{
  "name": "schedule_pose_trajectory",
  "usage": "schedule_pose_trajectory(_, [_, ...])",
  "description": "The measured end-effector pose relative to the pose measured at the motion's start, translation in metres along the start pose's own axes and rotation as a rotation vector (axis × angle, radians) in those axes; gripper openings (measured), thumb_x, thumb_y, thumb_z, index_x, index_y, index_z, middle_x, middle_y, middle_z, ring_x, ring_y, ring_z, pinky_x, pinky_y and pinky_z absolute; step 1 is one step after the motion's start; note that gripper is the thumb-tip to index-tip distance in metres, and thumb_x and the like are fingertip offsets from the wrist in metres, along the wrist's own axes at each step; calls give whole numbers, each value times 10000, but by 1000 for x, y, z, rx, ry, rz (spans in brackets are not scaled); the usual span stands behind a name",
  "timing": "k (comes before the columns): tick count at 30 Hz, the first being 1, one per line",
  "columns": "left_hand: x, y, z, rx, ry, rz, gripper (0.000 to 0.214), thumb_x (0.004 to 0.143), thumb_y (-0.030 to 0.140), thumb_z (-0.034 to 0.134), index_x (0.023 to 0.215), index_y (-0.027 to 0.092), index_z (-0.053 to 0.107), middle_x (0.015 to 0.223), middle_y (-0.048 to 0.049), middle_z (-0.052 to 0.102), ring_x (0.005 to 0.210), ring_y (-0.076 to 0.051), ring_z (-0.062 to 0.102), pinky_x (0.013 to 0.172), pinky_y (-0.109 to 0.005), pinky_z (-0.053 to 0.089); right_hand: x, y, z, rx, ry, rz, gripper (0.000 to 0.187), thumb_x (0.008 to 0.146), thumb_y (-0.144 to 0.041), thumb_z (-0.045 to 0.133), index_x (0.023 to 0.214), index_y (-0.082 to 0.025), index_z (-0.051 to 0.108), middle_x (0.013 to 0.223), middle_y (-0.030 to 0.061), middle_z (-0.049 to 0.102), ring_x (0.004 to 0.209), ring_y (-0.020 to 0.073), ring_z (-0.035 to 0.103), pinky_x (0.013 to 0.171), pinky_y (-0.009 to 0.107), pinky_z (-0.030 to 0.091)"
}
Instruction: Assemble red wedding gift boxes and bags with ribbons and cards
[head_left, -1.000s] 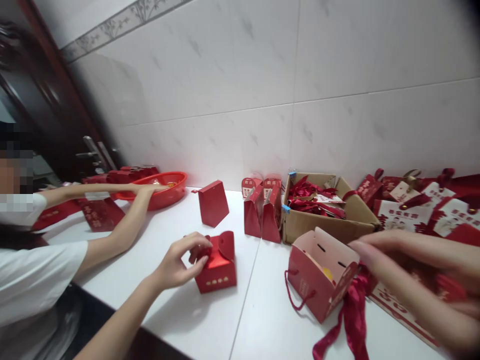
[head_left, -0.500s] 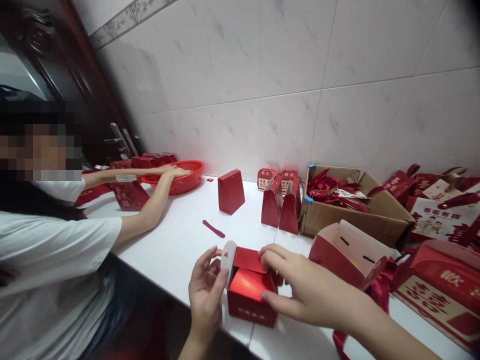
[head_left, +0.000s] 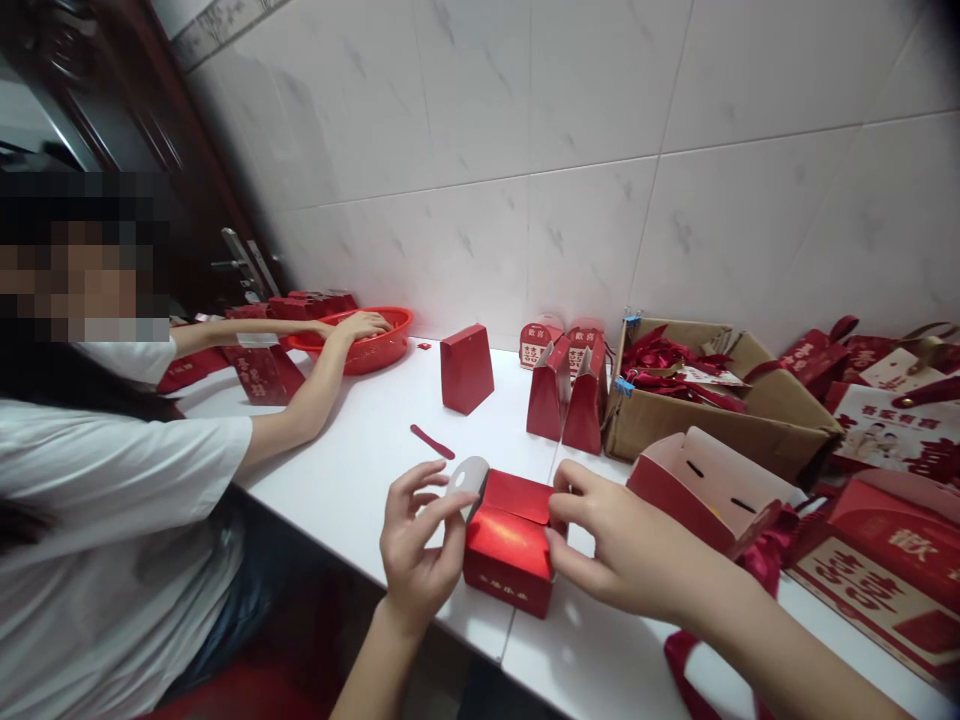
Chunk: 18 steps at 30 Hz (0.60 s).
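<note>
A small red gift box with gold lettering on its front stands near the table's front edge, its top panels folded nearly level. My left hand is closed at the box's left end, thumb and fingers about the upright rounded flap, whose pale inner side shows. At the opposite end, my right hand has its fingers and thumb closed on the box's right edge; what lies behind those fingertips is hidden. Just beyond the box lies a thin dark red strip. Farther back stands a closed red box.
Two narrow red boxes stand before the wall. A cardboard carton holds red ribbons, with an open red box in front and larger boxes to the right. At left, another person reaches into a red basin.
The box's top panels have come down flatter, and its dark inside gap has mostly closed. My right fingers have shifted to its right edge. The other person's hand has moved within the basin.
</note>
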<state>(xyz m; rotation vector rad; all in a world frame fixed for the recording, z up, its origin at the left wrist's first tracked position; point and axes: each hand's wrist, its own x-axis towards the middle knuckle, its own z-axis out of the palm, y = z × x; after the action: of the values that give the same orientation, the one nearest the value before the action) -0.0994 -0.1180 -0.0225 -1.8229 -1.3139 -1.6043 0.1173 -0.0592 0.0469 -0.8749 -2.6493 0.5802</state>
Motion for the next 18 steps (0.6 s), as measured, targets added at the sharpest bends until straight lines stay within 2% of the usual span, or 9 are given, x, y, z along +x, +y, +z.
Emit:
schedule_pose_trajectory(2, [8,4,-10,107,-189,35,310,780,-28,502,807,224,681,1208,-64,539,1093,-252,518,810,-397,512,0,-2,0,-48,-27,24,214,860,-231,488,709,-141,610,847,31,489,640,89,478,594,249,371])
schedule_pose_trajectory(3, [12,7,-14,167,-290,27,318,778,-27,480,786,221,679,1248,-67,532,1158,-286,472,869,-457,491,-1,-4,-1,-68,-45,36,235,863,-239,480,700,-141,616,834,31,488,632,90,470,585,250,360])
schedule_pose_trajectory(6, [20,16,-24,296,-562,-56,420,765,-39,417,922,241,688,1377,-78,461,1276,-336,348,960,-568,436,-5,-10,-4,-134,-97,44,276,872,-244,457,685,-146,635,807,37,492,640,105,468,591,263,353])
schedule_pose_trajectory(9, [25,19,-28,271,-699,-120,497,754,-55,383,1027,253,662,1421,-82,417,1313,-325,315,982,-564,436,-10,-16,-6,-199,-125,48,296,887,-252,429,722,-161,656,817,47,499,661,127,484,597,277,363])
schedule_pose_trajectory(11, [25,19,-29,162,-682,-154,453,773,-57,369,990,232,643,1392,-87,449,1301,-291,360,999,-529,437,-13,-17,-7,-221,-130,54,293,905,-280,413,824,-177,675,857,50,514,640,129,500,571,280,368])
schedule_pose_trajectory(14, [20,17,-29,-61,-531,-151,342,829,-44,372,855,206,603,1274,-82,550,1224,-240,462,976,-451,458,-20,-13,-8,-217,-111,52,325,921,-343,429,1172,-227,601,950,49,560,648,147,562,552,284,409])
schedule_pose_trajectory(16, [12,16,-29,-193,-422,-68,321,841,-43,403,770,203,597,1146,-64,620,1182,-233,485,946,-426,458,-25,-10,-10,-199,-78,31,498,893,-383,507,1367,-246,442,1064,66,589,745,181,621,586,292,463])
schedule_pose_trajectory(18, [2,15,-32,-317,-366,26,312,836,-39,460,723,207,617,997,-47,658,1122,-231,506,908,-408,461,-32,-9,-12,-188,-49,-1,656,845,-382,594,1436,-246,345,1174,89,590,851,211,647,637,294,503])
